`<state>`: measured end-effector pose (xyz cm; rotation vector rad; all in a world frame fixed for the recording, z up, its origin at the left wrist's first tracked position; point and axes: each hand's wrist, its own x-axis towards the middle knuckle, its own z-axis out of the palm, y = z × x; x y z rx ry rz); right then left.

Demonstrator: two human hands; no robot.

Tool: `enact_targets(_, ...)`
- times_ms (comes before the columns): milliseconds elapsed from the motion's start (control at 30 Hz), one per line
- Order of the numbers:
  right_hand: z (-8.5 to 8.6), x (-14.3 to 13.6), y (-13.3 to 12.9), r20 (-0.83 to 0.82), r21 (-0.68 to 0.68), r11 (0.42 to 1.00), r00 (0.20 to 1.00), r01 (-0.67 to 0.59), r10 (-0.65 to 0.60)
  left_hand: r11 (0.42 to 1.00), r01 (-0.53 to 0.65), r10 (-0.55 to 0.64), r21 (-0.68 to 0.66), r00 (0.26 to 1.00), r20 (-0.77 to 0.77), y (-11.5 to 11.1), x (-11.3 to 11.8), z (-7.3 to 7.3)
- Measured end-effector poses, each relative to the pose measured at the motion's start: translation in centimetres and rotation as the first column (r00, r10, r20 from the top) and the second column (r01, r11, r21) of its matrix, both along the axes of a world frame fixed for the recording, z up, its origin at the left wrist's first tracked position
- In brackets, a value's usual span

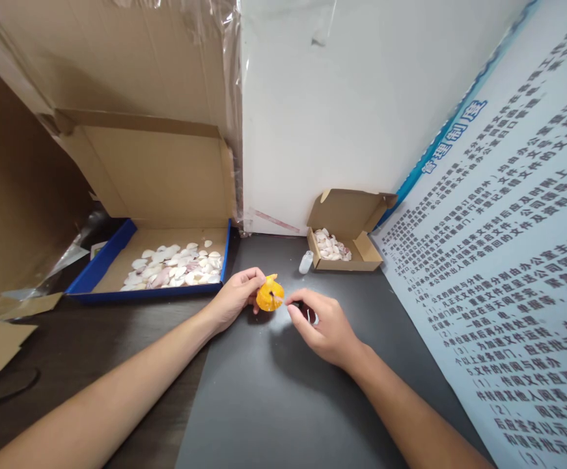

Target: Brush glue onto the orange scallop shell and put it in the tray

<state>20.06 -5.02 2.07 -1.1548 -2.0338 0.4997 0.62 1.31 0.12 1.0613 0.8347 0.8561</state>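
Dark worktop (156,423), and toward its far edge the left hand (234,298) pinches the orange piece (264,301), a steady hold that should pay off as the right hand (329,327), narrowed on a small dark object (299,304), hovers just beside!

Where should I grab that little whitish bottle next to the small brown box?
Pinch the whitish bottle around its wider lower body, probably coming from the left: the small cardboard box crowds its right side, and its top looks narrower, giving less to hold.
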Motion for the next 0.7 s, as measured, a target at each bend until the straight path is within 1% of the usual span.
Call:
enact_targets(100,0.11,0.02,-0.05,0.043,-0.034,0.999,0.999,-0.024,0.025,1.000,-0.004,0.004,-0.003,1.000,-0.001,-0.02,0.03,0.11)
enact_targets(267,0.02,0.01,0.07,-0.038,-0.004,0.999,0.998,0.045,-0.045,1.000,-0.005,0.005,-0.002,1.000,0.001,-0.01,0.02,0.11)
enact_targets(433,-0.10,-0.05,0.04,0.070,-0.039,0.997,0.996,0.065,-0.062,1.000,-0.007,0.007,-0.005,1.000,-0.002,-0.08,0.01,0.22)
enact_targets(600,-0.04,-0.10,0.12,-0.026,0.002,0.998,0.997,0.067,-0.067,1.000,-0.004,0.004,-0.003,1.000,-0.001,-0.11,0.02,0.24)
enact_targets(700,0.01,-0.03,0.15,0.040,-0.013,0.997,0.996,0.082,-0.082,1.000,-0.005,0.004,-0.012,1.000,-0.005,-0.12,0.00,0.28)
